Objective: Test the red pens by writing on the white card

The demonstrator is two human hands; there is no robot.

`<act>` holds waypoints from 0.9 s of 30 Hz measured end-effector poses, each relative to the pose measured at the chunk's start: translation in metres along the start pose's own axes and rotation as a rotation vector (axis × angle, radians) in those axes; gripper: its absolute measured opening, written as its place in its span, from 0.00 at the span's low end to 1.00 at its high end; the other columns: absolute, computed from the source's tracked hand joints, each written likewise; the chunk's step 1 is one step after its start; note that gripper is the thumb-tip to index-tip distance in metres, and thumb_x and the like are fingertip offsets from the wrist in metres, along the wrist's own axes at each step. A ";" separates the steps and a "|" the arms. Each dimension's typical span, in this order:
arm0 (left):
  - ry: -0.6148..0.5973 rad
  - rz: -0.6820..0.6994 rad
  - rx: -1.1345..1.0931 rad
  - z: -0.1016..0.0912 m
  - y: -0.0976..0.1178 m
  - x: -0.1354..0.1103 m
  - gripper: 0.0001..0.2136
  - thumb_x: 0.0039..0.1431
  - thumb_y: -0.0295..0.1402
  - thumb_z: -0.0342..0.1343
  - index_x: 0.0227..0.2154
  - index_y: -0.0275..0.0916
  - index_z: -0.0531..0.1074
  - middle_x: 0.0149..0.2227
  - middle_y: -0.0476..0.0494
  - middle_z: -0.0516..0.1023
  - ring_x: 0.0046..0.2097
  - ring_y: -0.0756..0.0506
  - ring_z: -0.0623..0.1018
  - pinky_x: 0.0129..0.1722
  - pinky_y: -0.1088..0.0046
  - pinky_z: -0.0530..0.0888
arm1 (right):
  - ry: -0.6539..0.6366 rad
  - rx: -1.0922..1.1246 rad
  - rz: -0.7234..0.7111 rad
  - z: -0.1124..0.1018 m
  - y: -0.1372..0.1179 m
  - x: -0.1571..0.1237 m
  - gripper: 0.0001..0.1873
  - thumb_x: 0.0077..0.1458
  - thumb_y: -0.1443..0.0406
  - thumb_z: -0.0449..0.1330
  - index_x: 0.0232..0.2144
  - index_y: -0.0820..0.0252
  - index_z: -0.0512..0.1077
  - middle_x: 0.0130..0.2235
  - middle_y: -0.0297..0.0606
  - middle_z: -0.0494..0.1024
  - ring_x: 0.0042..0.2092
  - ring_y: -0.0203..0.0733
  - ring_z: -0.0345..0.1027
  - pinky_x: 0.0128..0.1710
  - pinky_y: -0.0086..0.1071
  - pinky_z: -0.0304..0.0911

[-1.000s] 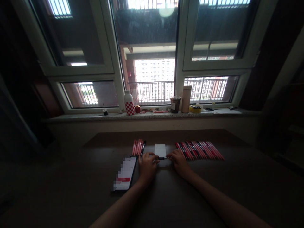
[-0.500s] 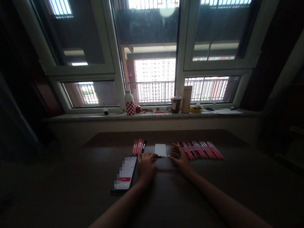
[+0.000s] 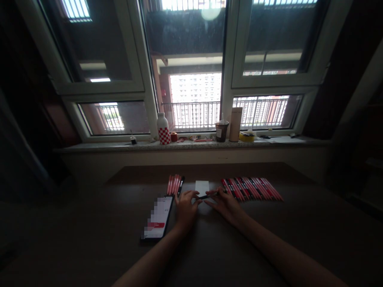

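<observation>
A slim black pen (image 3: 204, 197) lies crosswise between my two hands, its right end tilted slightly upward. My left hand (image 3: 186, 208) pinches its left end between thumb and fingers. My right hand (image 3: 228, 205) has its fingers bent around the pen's right part, the thumb low and stretched toward the left; this hand covers that end of the pen. Just beyond the pen sits a small white paper pad (image 3: 202, 186). Left of it is a small group of pink pens with a black pen (image 3: 181, 185). A long row of pink, red and black pens (image 3: 249, 189) is beside my right hand.
A phone (image 3: 157, 219) with a lit screen lies left of my left forearm. Behind the brown table (image 3: 134, 175), the windowsill holds a checkered bottle (image 3: 163, 129), a drink cup (image 3: 222, 131), a tan flask (image 3: 235, 124) and a yellow item (image 3: 246, 137).
My right hand has shifted left along the pen, its fingers now closer to my left hand. The pen's right end has risen a little. My left hand stays nearly in place.
</observation>
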State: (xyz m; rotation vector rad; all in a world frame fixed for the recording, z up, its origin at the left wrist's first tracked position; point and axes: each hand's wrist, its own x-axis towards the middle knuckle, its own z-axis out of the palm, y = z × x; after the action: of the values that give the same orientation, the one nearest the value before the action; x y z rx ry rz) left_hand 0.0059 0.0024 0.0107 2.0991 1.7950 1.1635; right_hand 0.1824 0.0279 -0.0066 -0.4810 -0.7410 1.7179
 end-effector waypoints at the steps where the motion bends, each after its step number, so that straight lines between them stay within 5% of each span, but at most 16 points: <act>1: -0.002 0.005 0.008 0.000 0.000 0.000 0.10 0.56 0.35 0.56 0.41 0.45 0.73 0.40 0.49 0.79 0.52 0.43 0.71 0.62 0.53 0.49 | 0.014 0.025 0.000 0.000 -0.001 -0.001 0.12 0.49 0.57 0.66 0.29 0.56 0.69 0.34 0.35 0.77 0.50 0.50 0.70 0.49 0.53 0.65; 7: 0.002 0.008 0.065 0.001 0.000 -0.001 0.09 0.56 0.38 0.55 0.39 0.46 0.73 0.45 0.48 0.77 0.54 0.42 0.69 0.62 0.51 0.47 | 0.015 0.231 0.069 0.003 -0.012 -0.004 0.16 0.53 0.52 0.59 0.23 0.57 0.66 0.28 0.38 0.75 0.44 0.51 0.72 0.50 0.53 0.63; 12: 0.015 -0.021 0.160 0.004 0.000 0.000 0.13 0.63 0.39 0.45 0.43 0.44 0.72 0.47 0.45 0.76 0.53 0.42 0.70 0.61 0.47 0.50 | -0.021 0.320 0.071 0.001 -0.015 -0.004 0.11 0.53 0.57 0.58 0.24 0.58 0.68 0.28 0.39 0.75 0.40 0.50 0.72 0.49 0.52 0.63; 16: -0.101 -0.074 0.259 0.010 -0.002 0.000 0.17 0.63 0.37 0.44 0.52 0.44 0.67 0.57 0.42 0.70 0.62 0.37 0.61 0.59 0.35 0.47 | -0.003 0.319 0.035 -0.001 -0.014 -0.002 0.09 0.53 0.58 0.59 0.26 0.57 0.71 0.28 0.37 0.76 0.38 0.47 0.71 0.46 0.47 0.65; 19: -0.165 0.017 0.294 0.013 -0.005 -0.002 0.18 0.63 0.38 0.44 0.55 0.46 0.64 0.60 0.45 0.66 0.65 0.37 0.56 0.59 0.33 0.40 | 0.051 0.309 -0.013 -0.001 -0.014 0.000 0.13 0.54 0.55 0.59 0.27 0.57 0.72 0.27 0.36 0.76 0.36 0.43 0.71 0.43 0.41 0.67; 27: -0.169 0.095 0.283 0.008 -0.001 -0.005 0.12 0.62 0.36 0.46 0.43 0.48 0.73 0.50 0.47 0.75 0.60 0.38 0.63 0.60 0.34 0.39 | 0.053 0.218 -0.084 0.001 -0.015 0.001 0.22 0.53 0.47 0.58 0.21 0.58 0.69 0.29 0.39 0.77 0.36 0.42 0.71 0.36 0.33 0.66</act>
State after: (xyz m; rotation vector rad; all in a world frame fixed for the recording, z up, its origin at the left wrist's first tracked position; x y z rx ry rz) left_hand 0.0100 0.0008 0.0018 2.3777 1.8920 0.7581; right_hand 0.1923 0.0309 0.0043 -0.3389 -0.5209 1.6774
